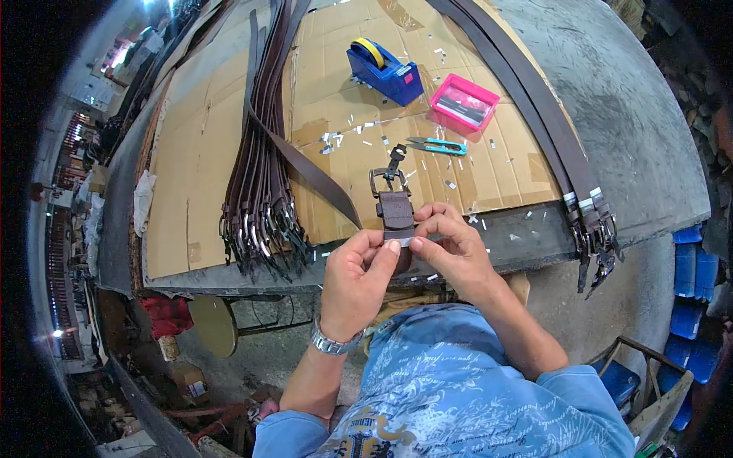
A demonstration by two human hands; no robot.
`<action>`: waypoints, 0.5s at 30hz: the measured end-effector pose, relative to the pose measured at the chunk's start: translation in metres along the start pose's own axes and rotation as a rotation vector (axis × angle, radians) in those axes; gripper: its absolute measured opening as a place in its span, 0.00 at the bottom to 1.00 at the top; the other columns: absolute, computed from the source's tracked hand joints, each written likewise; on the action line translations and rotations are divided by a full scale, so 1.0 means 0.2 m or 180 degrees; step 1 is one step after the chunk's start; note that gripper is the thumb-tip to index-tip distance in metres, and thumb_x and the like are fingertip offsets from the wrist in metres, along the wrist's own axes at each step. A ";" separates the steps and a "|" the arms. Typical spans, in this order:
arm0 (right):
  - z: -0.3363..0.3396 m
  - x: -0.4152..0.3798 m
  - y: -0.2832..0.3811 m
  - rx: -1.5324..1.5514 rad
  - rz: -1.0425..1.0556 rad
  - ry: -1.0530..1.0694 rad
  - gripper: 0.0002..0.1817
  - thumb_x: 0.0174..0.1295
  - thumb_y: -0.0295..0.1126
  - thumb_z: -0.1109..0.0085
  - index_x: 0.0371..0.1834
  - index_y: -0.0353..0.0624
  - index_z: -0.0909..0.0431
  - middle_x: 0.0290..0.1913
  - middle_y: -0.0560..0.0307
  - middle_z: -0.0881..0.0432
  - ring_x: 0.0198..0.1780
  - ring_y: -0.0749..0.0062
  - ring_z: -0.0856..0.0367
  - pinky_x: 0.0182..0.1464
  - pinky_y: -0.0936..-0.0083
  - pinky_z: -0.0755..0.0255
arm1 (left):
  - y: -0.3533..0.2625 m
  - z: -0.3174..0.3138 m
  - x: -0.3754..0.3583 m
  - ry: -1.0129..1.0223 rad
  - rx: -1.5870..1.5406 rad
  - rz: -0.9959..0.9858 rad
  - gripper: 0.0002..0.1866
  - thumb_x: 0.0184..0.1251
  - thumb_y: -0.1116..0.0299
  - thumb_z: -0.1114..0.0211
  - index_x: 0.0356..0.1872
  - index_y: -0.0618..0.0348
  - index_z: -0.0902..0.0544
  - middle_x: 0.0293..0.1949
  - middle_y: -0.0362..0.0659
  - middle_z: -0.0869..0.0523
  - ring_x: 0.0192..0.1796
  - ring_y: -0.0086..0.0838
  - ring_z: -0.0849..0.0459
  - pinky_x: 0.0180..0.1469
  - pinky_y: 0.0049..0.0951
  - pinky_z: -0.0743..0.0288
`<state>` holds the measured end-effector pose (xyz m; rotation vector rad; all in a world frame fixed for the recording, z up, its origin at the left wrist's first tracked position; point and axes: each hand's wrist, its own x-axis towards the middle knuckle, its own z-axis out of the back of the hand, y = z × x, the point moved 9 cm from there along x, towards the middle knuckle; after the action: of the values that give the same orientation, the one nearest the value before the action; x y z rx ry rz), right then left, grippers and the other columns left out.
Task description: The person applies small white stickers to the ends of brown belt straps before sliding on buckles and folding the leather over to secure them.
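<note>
A dark brown belt (395,208) lies at the table's front edge, its metal buckle (390,181) pointing away from me. A pale strip (398,243) crosses the strap just below the buckle end. My left hand (353,276) pinches the belt and strip from the left, thumb on top. From the right, my right hand (456,252) grips the same spot between thumb and fingers. What the curled fingers do underneath is hidden. Beyond the buckle lie blue-handled thread snips (437,145).
Cardboard (198,168) covers much of the table. A bundle of belts (263,160) lies left, more belts (527,99) lie right with buckles overhanging. A blue tape dispenser (385,72) and a pink tray (489,97) stand farther back among scattered paper bits.
</note>
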<state>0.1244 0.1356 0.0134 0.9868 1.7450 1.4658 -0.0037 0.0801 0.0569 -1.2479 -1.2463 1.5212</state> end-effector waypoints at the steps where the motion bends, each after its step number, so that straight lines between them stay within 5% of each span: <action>1: 0.00 0.00 0.00 0.0077 0.0036 -0.0019 0.07 0.63 0.30 0.37 0.39 0.40 0.22 0.53 0.56 0.29 0.52 0.76 0.27 0.44 0.81 0.29 | 0.00 0.00 0.00 0.0001 0.0016 -0.0003 0.09 0.73 0.73 0.42 0.44 0.71 0.21 0.34 0.40 0.13 0.35 0.13 0.20 0.37 0.16 0.26; 15: -0.02 0.02 0.07 -0.0353 0.0383 -0.0222 0.06 0.64 0.28 0.41 0.38 0.39 0.27 0.46 0.55 0.30 0.46 0.71 0.30 0.45 0.77 0.34 | 0.01 -0.01 0.00 -0.0235 -0.0032 -0.0006 0.08 0.71 0.70 0.37 0.42 0.66 0.17 0.32 0.32 0.17 0.32 0.09 0.27 0.34 0.13 0.35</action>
<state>0.1219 0.1386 0.0282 1.0869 1.5611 1.5660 -0.0018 0.0804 0.0553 -1.2063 -1.3036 1.5740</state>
